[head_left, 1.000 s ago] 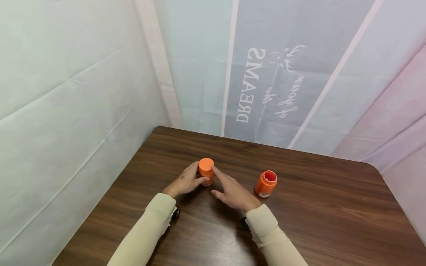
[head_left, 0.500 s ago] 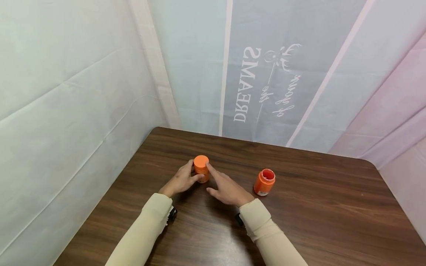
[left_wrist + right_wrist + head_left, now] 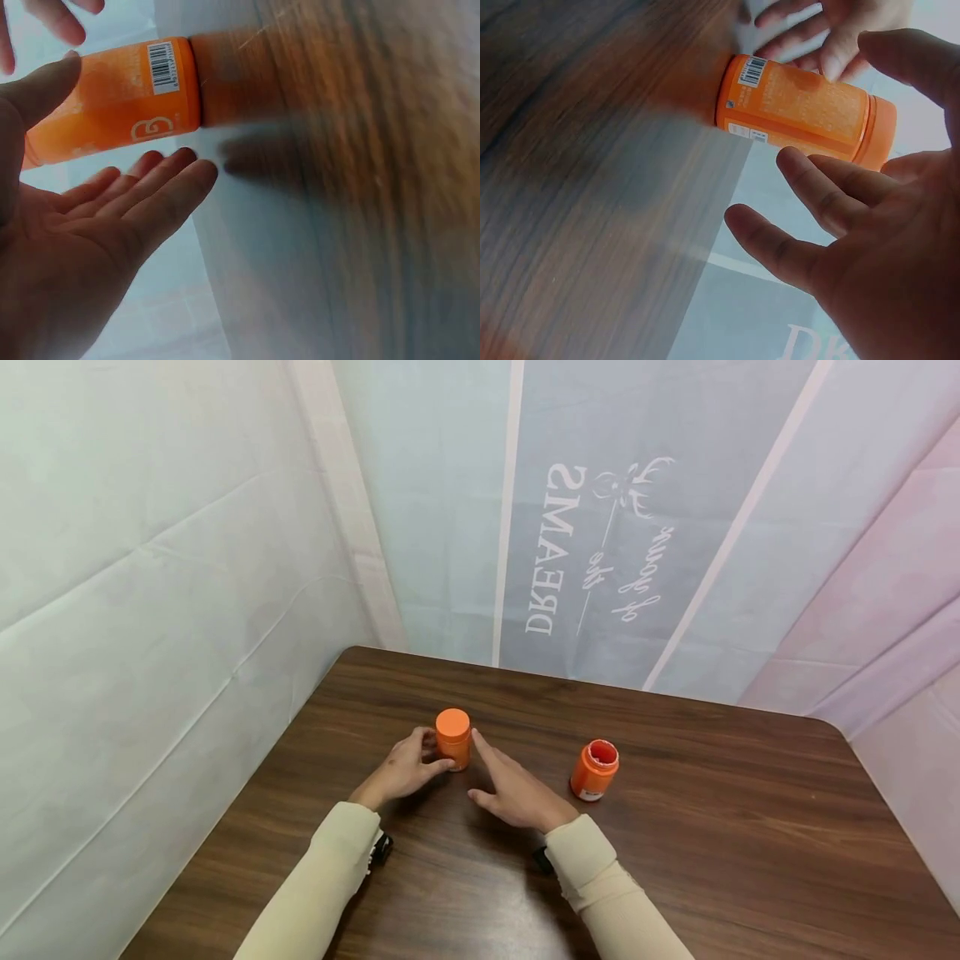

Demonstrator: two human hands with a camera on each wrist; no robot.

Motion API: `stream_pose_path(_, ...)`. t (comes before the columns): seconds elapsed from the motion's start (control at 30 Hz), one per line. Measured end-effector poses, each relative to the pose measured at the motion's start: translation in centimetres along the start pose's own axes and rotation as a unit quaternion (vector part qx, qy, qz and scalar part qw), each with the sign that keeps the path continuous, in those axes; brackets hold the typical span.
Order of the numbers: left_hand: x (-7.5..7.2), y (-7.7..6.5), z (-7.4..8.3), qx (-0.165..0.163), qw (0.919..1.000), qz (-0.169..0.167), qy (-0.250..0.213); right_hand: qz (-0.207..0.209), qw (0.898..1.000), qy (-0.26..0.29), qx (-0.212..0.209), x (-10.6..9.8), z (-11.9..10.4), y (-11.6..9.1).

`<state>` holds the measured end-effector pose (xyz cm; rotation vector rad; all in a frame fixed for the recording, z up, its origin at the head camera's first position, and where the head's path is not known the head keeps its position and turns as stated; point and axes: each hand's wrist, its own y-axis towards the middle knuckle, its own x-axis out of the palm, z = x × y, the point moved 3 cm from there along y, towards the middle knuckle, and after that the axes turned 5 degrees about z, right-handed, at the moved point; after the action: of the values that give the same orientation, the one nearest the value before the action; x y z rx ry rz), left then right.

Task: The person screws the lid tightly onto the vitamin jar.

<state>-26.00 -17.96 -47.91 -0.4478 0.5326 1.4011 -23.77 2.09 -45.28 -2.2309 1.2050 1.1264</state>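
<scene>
An orange jar (image 3: pixel 453 747) with its orange lid on stands upright on the wooden table, between both hands. On its left side is my left hand (image 3: pixel 403 768), its fingers spread apart and its thumb tip right at the jar's lower side. The left wrist view shows the palm facing the jar (image 3: pixel 127 97), which has a barcode and a white logo near its base. My right hand (image 3: pixel 517 789) is on the other side, fingers extended, fingertips close to the lid. In the right wrist view its fingers (image 3: pixel 765 240) are spread beside the jar.
To the right of the right hand stands a second orange jar (image 3: pixel 595 771), its mouth uncovered and its inside red. The brown table (image 3: pixel 720 860) has rounded far corners. Pale printed cloth (image 3: pixel 450 527) hangs behind it, and a white sheet (image 3: pixel 150 652) hangs on the left.
My left hand has loosened and drawn slightly left from the lidded jar. The right fingertips have come off the lid's edge. The jar stays upright; the head view has shifted a little.
</scene>
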Motion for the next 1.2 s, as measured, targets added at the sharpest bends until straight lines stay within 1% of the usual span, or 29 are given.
stream_pose_path(0.07, -0.3, -0.5, -0.2, -0.011, 0.9996, -0.004, 0.024, -0.001, 1.0, -0.003, 0.0, -0.1, 0.2, -0.4)
stream_pose_path(0.17, -0.5, -1.1, -0.4, -0.006, 0.9983, -0.018, 0.055, -0.003, 1.0, -0.008, -0.001, -0.2, 0.3, -0.8)
stream_pose_path(0.27, -0.4, -1.6, -0.2, 0.026, 0.996, -0.046, 0.072, -0.005, 1.0, -0.014, 0.0, -0.4, 0.3, -1.4)
stream_pose_path(0.4, 0.3, -2.0, 0.6, 0.08, 0.9908, -0.089, 0.064, -0.007, 1.0, -0.026, 0.001, -0.6, 0.2, -2.3)
stream_pose_path(0.47, 0.7, -2.1, 1.0, 0.101, 0.9876, -0.106, 0.058, -0.007, 0.999, -0.032, 0.001, -0.7, 0.2, -2.9)
stream_pose_path(0.57, 1.4, -2.2, 1.4, 0.123, 0.9833, -0.122, 0.056, -0.006, 0.999, -0.036, 0.004, -0.8, 0.0, -3.7)
stream_pose_path(0.7, 2.4, -2.2, 2.1, 0.147, 0.9784, -0.133, 0.057, 0.002, 0.999, -0.042, 0.005, -0.9, 0.0, -4.7)
stream_pose_path(0.8, 3.0, -1.9, 2.9, 0.155, 0.9757, -0.143, 0.058, 0.007, 0.999, -0.048, 0.003, -1.4, 0.1, -5.3)
stream_pose_path(0.93, 4.0, -1.6, 4.0, 0.154, 0.9726, -0.161, 0.066, 0.008, 0.999, -0.051, 0.005, -1.9, 0.4, -6.2)
stream_pose_path(1.03, 4.8, -1.3, 4.8, 0.147, 0.9712, -0.172, 0.074, 0.006, 0.999, -0.049, 0.016, -2.2, 0.6, -6.9)
stream_pose_path(1.2, 6.1, -0.5, 6.2, 0.141, 0.9689, -0.18, 0.094, -0.003, 0.998, -0.037, 0.044, -2.9, 0.9, -7.9)
